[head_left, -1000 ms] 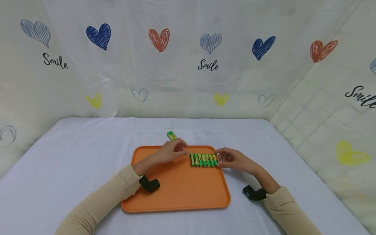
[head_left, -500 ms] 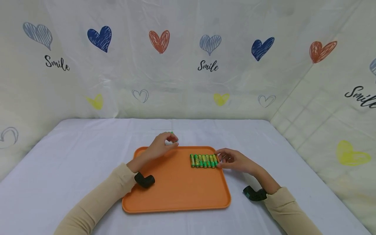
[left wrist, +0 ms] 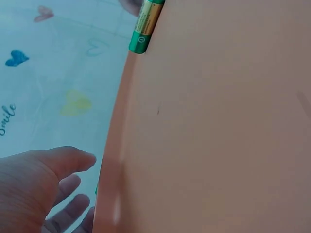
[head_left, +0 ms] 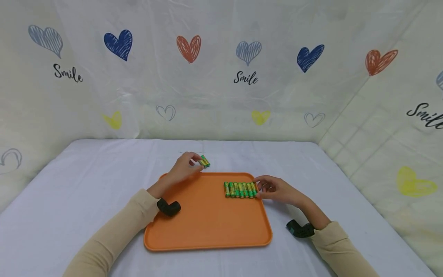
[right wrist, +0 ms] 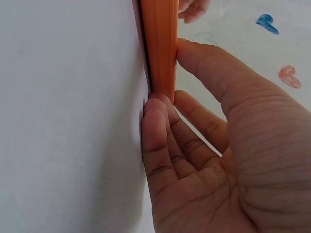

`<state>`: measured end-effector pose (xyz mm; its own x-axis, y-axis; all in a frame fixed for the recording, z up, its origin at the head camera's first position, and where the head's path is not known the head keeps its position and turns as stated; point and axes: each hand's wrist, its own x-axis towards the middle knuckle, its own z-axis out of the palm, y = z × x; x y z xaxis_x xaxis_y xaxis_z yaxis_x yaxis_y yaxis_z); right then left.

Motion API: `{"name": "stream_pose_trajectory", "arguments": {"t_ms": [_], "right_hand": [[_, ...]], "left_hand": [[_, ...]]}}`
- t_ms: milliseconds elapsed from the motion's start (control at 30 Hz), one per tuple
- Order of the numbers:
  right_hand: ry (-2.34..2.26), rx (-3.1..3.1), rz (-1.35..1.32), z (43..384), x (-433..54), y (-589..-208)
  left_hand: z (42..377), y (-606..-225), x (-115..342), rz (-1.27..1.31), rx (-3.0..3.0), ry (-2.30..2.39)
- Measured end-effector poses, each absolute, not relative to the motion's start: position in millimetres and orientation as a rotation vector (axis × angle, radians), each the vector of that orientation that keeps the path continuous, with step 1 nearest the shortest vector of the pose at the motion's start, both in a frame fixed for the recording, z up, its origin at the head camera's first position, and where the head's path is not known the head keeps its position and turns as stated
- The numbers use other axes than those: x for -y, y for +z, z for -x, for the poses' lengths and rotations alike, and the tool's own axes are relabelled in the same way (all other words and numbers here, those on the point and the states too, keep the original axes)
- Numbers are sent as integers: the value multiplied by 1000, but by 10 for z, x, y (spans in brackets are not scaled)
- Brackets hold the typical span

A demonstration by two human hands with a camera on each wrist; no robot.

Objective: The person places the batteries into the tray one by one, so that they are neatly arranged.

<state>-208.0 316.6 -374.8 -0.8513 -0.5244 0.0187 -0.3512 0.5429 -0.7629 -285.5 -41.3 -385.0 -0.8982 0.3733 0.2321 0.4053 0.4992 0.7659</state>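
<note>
My left hand (head_left: 183,168) is at the tray's far edge, right beside two green-and-yellow batteries (head_left: 205,162) lying on the cloth. Its thumb and fingers (left wrist: 73,160) stand apart in the left wrist view, with nothing visible between them; the tray rim hides most of that pair. A row of several similar batteries (head_left: 240,190) lies side by side on the orange tray (head_left: 207,223), near its far right corner. There my right hand (head_left: 278,189) holds the tray's edge, thumb over the rim and bent fingers against the outer side in the right wrist view.
A white cloth (head_left: 114,169) covers the table under the tray. Behind it hangs a white sheet (head_left: 214,88) printed with hearts and lettering. Each wrist carries a black device, one at the left wrist (head_left: 169,207) and one at the right wrist (head_left: 299,229).
My left hand has moved left and back from beside the battery row to the pair behind the tray. It briefly covered that pair, which now shows again. My right hand stays in place.
</note>
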Motion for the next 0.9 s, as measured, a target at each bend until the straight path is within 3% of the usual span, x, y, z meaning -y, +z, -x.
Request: {"name": "stream_pose_trajectory", "arguments": {"t_ms": [900], "right_hand": [[-1205,-2566,723,2078,-3152,-3740]], "left_hand": [[2997,-3855,227,382,2936,-1176]]}}
